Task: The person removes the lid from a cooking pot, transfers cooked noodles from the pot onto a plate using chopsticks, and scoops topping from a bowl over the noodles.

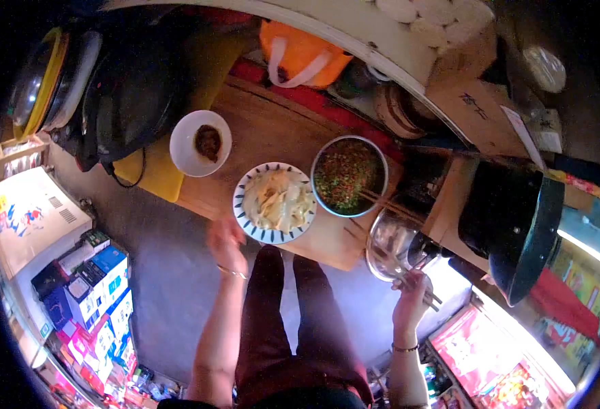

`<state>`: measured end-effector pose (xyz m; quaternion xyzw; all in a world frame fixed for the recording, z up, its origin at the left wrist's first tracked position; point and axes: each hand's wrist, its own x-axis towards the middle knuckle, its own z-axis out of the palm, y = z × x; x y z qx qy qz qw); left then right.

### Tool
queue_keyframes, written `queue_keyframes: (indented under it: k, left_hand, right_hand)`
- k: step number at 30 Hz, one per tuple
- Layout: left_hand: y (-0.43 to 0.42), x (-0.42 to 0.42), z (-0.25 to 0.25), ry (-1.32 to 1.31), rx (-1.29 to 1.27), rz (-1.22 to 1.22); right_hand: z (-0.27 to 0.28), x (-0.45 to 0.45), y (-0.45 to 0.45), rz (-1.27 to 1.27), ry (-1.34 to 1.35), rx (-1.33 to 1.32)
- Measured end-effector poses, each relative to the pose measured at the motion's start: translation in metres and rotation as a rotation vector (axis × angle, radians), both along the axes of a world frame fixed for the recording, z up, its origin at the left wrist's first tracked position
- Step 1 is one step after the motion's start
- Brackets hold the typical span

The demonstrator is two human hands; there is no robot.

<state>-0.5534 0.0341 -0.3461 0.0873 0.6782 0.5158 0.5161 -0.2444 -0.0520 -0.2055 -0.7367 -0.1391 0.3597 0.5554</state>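
Observation:
My right hand (411,293) is closed around a pair of chopsticks (434,298) beside a clear bowl (373,262). My left hand (227,245) is smeared by motion next to the white plate with dark rim marks (240,216); its fingers cannot be made out. Pale, flat pieces of food (279,201), perhaps dumplings, fill the plate. Behind it to the right stands a metal bowl (315,163) of chopped green and red filling (346,174), with another pair of chopsticks (379,200) leaning out. At the left, a white bowl (182,151) contains some brown paste (208,143).
The wooden table (266,123) holds the dishes. A black bag (133,95) lies at its left, and an orange bag (306,54) stands behind. A dark pan-like object (518,232) sits to the right. Stacked boxes (99,286) rise at the lower left.

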Motion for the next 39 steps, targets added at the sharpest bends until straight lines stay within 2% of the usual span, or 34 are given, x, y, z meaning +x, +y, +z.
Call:
queue_keyframes:
  k: [1,2,3,4,7,9,13,18,22,23,25,27,28,31,33,35,36,37,39]
  left_hand:
    - [-0.021,0.027,0.007,-0.087,-0.058,-0.138]
    - [-0.028,0.056,0.023,-0.221,-0.16,-0.39]
    - [-0.038,0.086,0.017,-0.551,-0.21,-0.456]
    - [-0.042,0.115,0.013,-0.704,-0.221,-0.422]
    - [-0.038,0.181,-0.04,-0.749,-0.245,-0.33]
    - [-0.018,0.209,-0.071,-0.995,-0.037,-0.053]
    - [0.004,0.224,-0.081,-0.94,-0.011,-0.002]
    - [0.025,0.238,-0.051,-0.812,-0.063,0.065]
    - [0.028,0.24,-0.053,-0.814,-0.046,0.111]
    - [0.028,0.238,-0.049,-0.709,-0.064,0.082]
    - [0.025,0.231,-0.049,-0.598,-0.077,0.056]
    - [0.016,0.222,-0.063,-0.609,0.156,0.001]
    - [0.016,0.216,-0.054,-0.603,0.163,0.005]
    - [0.019,0.197,-0.02,-0.314,0.043,-0.205]
    - [0.018,0.174,0.025,-0.457,0.031,-0.02]
    - [-0.002,0.14,0.04,-0.492,0.113,-0.083]
    - [-0.015,0.123,0.042,-0.525,0.065,-0.101]
    - [-0.027,0.107,0.046,-0.558,0.015,-0.122]
    - [-0.049,0.076,0.053,-0.534,-0.016,-0.146]
  right_hand:
    - [-0.002,0.003,-0.001,-0.012,0.0,0.0]
    - [-0.005,0.007,-0.003,0.027,-0.022,-0.004]
    - [-0.008,0.01,-0.004,0.069,-0.042,-0.01]
    - [-0.008,0.011,-0.004,0.049,-0.01,-0.022]
    - [-0.012,0.016,-0.018,0.044,-0.009,-0.052]
    - [-0.014,0.024,-0.029,0.058,-0.027,-0.054]
    - [-0.015,0.037,-0.038,-0.014,-0.002,-0.115]
    - [-0.011,0.047,-0.031,0.025,-0.014,-0.062]
    - [-0.002,0.048,-0.018,0.117,-0.054,0.021]
    - [0.002,0.046,-0.014,0.119,-0.05,0.025]
    - [0.012,0.04,-0.004,0.237,-0.106,0.039]
    - [0.024,0.036,0.008,0.27,-0.131,0.075]
    - [0.028,0.035,0.013,0.323,-0.161,0.127]
    - [0.039,0.039,0.024,0.433,-0.259,0.191]
    - [0.059,0.037,0.042,0.537,-0.37,0.204]
    - [0.074,0.04,0.06,0.756,-0.455,0.184]
    - [0.078,0.035,0.074,0.849,-0.537,0.235]
    - [0.082,0.028,0.082,0.853,-0.527,0.243]
    - [0.086,0.014,0.094,1.063,-0.514,0.281]
